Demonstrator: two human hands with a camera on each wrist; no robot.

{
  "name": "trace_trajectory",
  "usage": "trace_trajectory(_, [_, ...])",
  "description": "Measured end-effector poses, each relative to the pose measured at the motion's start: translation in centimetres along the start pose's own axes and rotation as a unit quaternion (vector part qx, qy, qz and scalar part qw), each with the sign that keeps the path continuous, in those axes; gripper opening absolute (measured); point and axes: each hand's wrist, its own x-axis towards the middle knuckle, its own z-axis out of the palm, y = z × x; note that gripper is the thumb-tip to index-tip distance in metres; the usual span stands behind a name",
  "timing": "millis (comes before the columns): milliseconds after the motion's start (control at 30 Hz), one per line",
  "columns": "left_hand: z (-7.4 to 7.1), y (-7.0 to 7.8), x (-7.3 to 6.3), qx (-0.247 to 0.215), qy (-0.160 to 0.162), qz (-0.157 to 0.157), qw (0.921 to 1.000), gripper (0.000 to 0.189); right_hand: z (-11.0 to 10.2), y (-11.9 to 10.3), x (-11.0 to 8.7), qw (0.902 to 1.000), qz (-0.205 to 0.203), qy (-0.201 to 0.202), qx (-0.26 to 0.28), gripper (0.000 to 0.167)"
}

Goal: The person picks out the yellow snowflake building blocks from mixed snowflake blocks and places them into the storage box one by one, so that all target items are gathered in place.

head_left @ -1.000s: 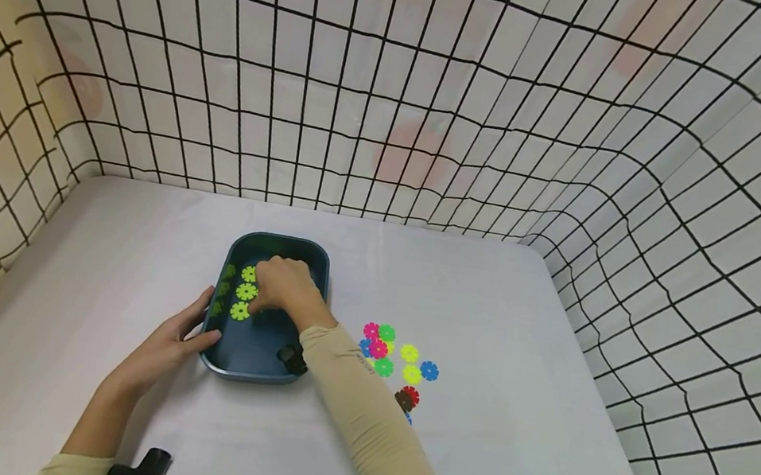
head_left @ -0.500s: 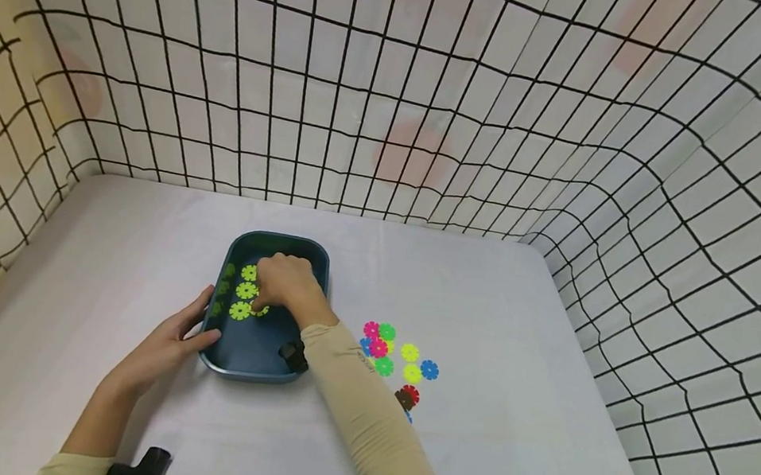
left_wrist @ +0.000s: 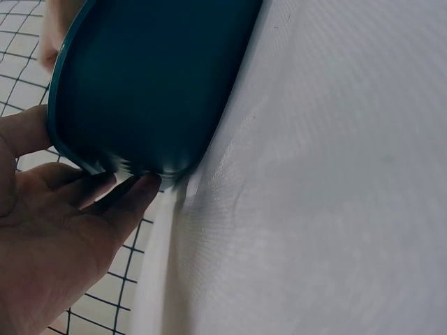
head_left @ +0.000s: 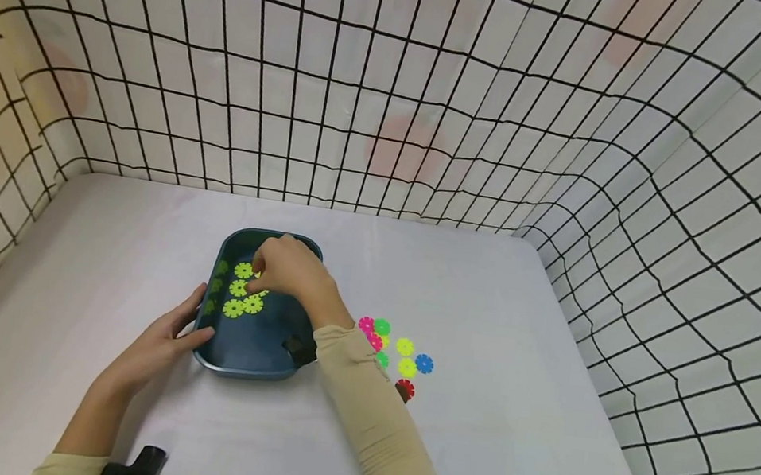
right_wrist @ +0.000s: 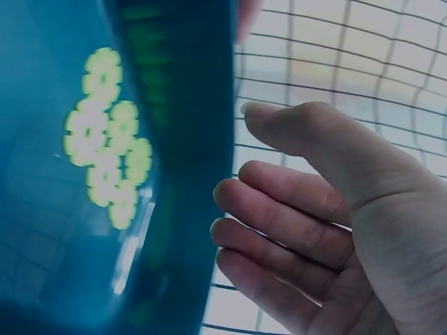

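A dark blue-green tray [head_left: 243, 346] lies on the white table, left of the middle. My left hand [head_left: 153, 344] grips its left side; the left wrist view has the thumb at the rim and the fingertips against the outer wall. Several yellow flower-shaped plastic discs [head_left: 233, 308] lie flat in rows along the tray's left part. Over these discs hovers my right hand [head_left: 289, 270], hiding some of them in the head view. In the right wrist view, its fingers [right_wrist: 293, 220] are loosely bent, thumb apart, with nothing between them.
Right of the tray is a loose group of discs, among them pink [head_left: 375, 342], green [head_left: 382, 326], yellow [head_left: 405, 347], blue [head_left: 425, 364] and red [head_left: 405, 389], partly behind the right sleeve [head_left: 371, 421]. Black netting [head_left: 393, 139] rises around the table's back and sides.
My right hand has drawn up and away from the discs, uncovering a yellow one beside the front disc of the row. The left hand keeps its hold. The head view has shifted slightly.
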Motion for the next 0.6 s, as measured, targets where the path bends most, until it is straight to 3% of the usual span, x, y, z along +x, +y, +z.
trace_trajectory(300, [0.1,-0.1,0.1,-0.005,-0.007,0.003,1.0,0.083,-1.9,1.0,-3.7,0.9984,-0.01,0.047,0.029,0.037])
trace_trajectory(600, [0.0,-0.2,0.0,-0.01,-0.009,0.014,0.9998,0.083,-2.4,5.0,-7.7,0.992,0.011,0.112,0.056,0.035])
